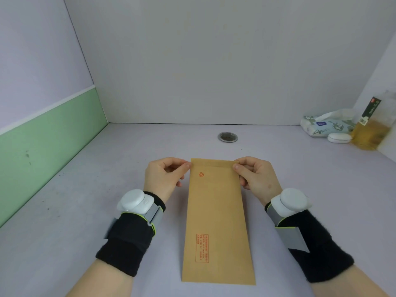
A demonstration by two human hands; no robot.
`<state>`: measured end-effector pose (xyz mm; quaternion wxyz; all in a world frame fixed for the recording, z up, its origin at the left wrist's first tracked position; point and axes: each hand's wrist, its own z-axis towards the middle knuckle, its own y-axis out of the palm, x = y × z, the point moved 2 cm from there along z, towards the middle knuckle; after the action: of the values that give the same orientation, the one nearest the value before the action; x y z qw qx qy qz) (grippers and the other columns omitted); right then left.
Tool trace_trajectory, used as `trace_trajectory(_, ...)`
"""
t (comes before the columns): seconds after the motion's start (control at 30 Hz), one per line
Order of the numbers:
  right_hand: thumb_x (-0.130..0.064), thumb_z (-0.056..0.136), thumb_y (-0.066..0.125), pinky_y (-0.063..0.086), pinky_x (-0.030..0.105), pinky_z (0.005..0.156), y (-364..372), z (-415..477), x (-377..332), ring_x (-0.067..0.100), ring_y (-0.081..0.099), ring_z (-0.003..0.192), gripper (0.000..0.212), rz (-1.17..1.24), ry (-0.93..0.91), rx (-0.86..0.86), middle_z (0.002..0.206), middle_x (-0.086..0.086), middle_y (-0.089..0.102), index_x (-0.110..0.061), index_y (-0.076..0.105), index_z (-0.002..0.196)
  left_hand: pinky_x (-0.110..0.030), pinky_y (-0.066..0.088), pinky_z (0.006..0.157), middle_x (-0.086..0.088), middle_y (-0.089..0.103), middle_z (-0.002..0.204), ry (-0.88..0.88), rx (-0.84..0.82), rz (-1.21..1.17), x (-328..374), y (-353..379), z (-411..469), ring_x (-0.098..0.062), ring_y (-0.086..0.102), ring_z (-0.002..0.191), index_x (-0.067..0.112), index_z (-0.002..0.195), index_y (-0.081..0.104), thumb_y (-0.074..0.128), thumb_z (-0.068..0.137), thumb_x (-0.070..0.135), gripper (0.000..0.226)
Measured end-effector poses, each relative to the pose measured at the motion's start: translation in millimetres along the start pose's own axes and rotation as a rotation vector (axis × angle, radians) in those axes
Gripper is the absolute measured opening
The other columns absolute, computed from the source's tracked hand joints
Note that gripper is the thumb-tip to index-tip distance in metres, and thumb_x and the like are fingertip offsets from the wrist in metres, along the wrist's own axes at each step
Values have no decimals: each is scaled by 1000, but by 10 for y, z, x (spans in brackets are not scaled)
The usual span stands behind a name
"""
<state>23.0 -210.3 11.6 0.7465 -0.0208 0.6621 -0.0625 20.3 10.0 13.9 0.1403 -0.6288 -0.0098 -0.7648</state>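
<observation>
As the head view looks down on the desk (85, 211), we find the kraft paper envelope (216, 211) lying flat and lengthwise before us. Its near end is at 6 o'clock and its flap (215, 162) points to 12. Our left hand (165, 176) pinches the far corner at about 11 o'clock between thumb and forefinger. Our right hand (255, 174) pinches the matching corner at 1 o'clock.

We judge the envelope light, thin and limp. It would sag if lifted by one end, crease easily, and slide readily on the smooth top. The folded flap edge looks the stiffest part, so the two far corners seem the right hold, and a gentle pinch should do. Whether anything is inside, we cannot tell.

Beyond it at 12 o'clock sits a cable grommet (227, 137). At 2 o'clock, well apart, are a tissue pack (321, 125), a small white case (339, 138) and a bottle of yellow liquid (370, 129).
</observation>
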Motion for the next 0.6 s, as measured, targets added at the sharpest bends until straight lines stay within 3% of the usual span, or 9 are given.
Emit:
trace_trajectory(0.2,-4,90,55,35,14,38,4,-2,8,5,39,35,13,-23,-5,-7,36,-6,48,-10,65,83,-20,50,47,-4,66,69,-24,-36,14,-48,22,17,-4,56,51,8,84,73,67,84,10,6)
trace_trajectory(0.47,-3,89,56,35,14,38,42,-13,12,4,42,37,16,-19,14,-25,37,-7,50,-13,65,80,-25,50,46,-2,59,61,-2,-69,4,-81,42,28,-10,52,45,8,76,67,66,86,16,12)
trace_trajectory(0.6,-5,89,57,36,14,39,40,-7,37,4,42,36,15,-42,31,-26,37,-7,50,-13,66,82,-19,49,47,-3,59,61,-28,-108,38,-118,54,42,-4,51,43,8,77,65,63,88,16,14)
